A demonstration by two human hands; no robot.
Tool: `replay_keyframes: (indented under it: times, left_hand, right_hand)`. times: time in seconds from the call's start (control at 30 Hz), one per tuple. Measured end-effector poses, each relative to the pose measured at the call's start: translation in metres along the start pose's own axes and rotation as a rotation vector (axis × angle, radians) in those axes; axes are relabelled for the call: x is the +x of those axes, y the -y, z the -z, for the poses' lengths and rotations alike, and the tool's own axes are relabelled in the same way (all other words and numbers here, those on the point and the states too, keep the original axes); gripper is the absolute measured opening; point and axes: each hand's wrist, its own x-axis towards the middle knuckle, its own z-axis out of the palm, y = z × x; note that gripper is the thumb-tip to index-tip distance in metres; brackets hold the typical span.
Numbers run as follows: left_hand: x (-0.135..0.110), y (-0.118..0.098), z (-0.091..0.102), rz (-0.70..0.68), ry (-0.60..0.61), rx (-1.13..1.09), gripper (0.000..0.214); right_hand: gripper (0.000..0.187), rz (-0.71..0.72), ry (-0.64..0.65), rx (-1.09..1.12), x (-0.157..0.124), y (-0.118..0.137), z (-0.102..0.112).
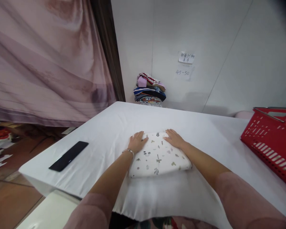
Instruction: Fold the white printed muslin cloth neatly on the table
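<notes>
A folded white cloth (159, 159) printed with small leaves and other little motifs lies flat on the white-covered table (193, 124) in front of me. On its far left corner rests my left hand (137, 142), palm down with the fingers stretched out; a bracelet circles that wrist. My right hand (173, 138) lies the same way on the far right corner, fingers spread forward. Both hands press on top of the cloth and neither is closed round it. The cloth's underside is hidden.
A black phone-like slab (69, 156) lies at the table's left. On the right stands a red plastic basket (269, 140). Beyond the far edge, a stack of folded fabrics (149, 90) stands against the white wall. A pink curtain (50, 63) hangs at the left.
</notes>
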Motion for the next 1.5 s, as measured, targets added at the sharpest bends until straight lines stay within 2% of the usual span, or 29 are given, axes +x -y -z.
replay_keyframes:
  times: [0.07,0.13,0.23,0.33,0.47,0.6,0.73,0.83,0.9,1.0,1.07,1.13,1.2,1.3,1.43,1.5]
  left_hand:
    - [-0.001,0.005,0.003,0.032,-0.033,-0.056,0.054]
    - [-0.008,0.012,0.006,0.081,-0.122,-0.108,0.053]
    - [-0.029,0.020,0.012,0.198,-0.201,-0.190,0.052]
    - [-0.056,0.020,0.020,0.363,-0.156,-0.261,0.054]
    - [-0.083,0.011,0.024,0.454,-0.096,-0.282,0.053]
    - [-0.095,-0.001,0.022,0.481,-0.119,-0.288,0.044]
    - [-0.106,-0.025,0.010,0.510,-0.155,-0.337,0.038]
    - [-0.118,-0.045,-0.005,0.507,-0.125,-0.381,0.038]
    - [-0.127,-0.054,-0.010,0.502,-0.071,-0.423,0.042]
    - [-0.135,-0.056,-0.006,0.511,-0.042,-0.437,0.045]
    - [-0.135,-0.053,0.002,0.477,-0.153,-0.373,0.043]
    - [-0.130,-0.053,0.008,0.357,-0.302,-0.289,0.041]
    - [-0.123,-0.057,0.009,0.178,-0.379,-0.206,0.038]
    - [-0.111,-0.064,-0.001,0.002,-0.346,-0.052,0.039]
    - [-0.103,-0.064,-0.022,0.030,-0.207,0.050,0.050]
    - [-0.103,-0.060,-0.030,0.049,-0.191,0.065,0.052]
  right_hand:
    - [0.065,-0.084,-0.014,0.096,-0.003,-0.004,0.003]
    - [0.068,-0.204,-0.070,0.246,-0.016,-0.009,0.007]
    - [0.072,-0.352,-0.137,0.518,-0.052,-0.018,0.010]
    - [0.074,-0.413,-0.144,0.717,-0.098,-0.021,0.008]
    - [0.075,-0.419,-0.092,0.668,-0.146,-0.008,-0.004]
    - [0.070,-0.333,-0.156,0.540,-0.165,0.008,-0.017]
    - [0.068,-0.342,-0.271,0.608,-0.155,-0.004,-0.012]
    - [0.068,-0.435,-0.417,0.687,-0.142,-0.025,0.005]
    - [0.064,-0.469,-0.449,0.712,-0.136,-0.036,0.018]
    - [0.052,-0.454,-0.446,0.634,-0.135,-0.043,0.032]
    - [0.045,-0.409,-0.441,0.511,-0.134,-0.043,0.035]
    - [0.041,-0.373,-0.423,0.418,-0.128,-0.041,0.037]
    - [0.037,-0.350,-0.404,0.371,-0.118,-0.038,0.037]
    - [0.030,-0.332,-0.373,0.301,-0.097,-0.033,0.038]
    - [0.022,-0.329,-0.306,0.161,-0.068,-0.025,0.040]
    - [0.020,-0.349,-0.274,0.095,-0.056,-0.022,0.039]
